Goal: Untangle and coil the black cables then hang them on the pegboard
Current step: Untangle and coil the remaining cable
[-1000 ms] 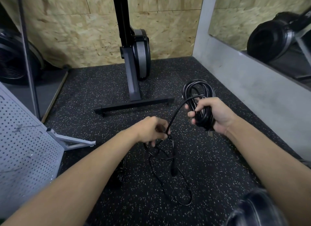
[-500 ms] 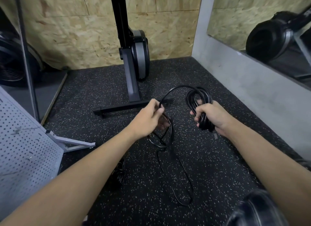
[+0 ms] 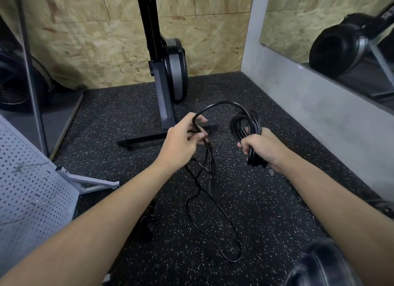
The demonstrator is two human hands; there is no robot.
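At centre right of the frame the right hand (image 3: 263, 150) is clenched round a thick coil (image 3: 245, 123) of smooth, glossy black cable, its rounded loops standing above the fist. At centre frame the left hand (image 3: 181, 140) pinches a single strand (image 3: 226, 102) that arches across to the coil, while the slack (image 3: 210, 166) hangs below and lies in thin, wandering loops on the speckled rubber floor (image 3: 277, 211). A second dark bundle (image 3: 149, 218) (too dim to make out in detail) lies lower centre-left, near the grey perforated pegboard (image 3: 32, 189) at lower left. A rough chipboard wall (image 3: 85, 40) fills the top
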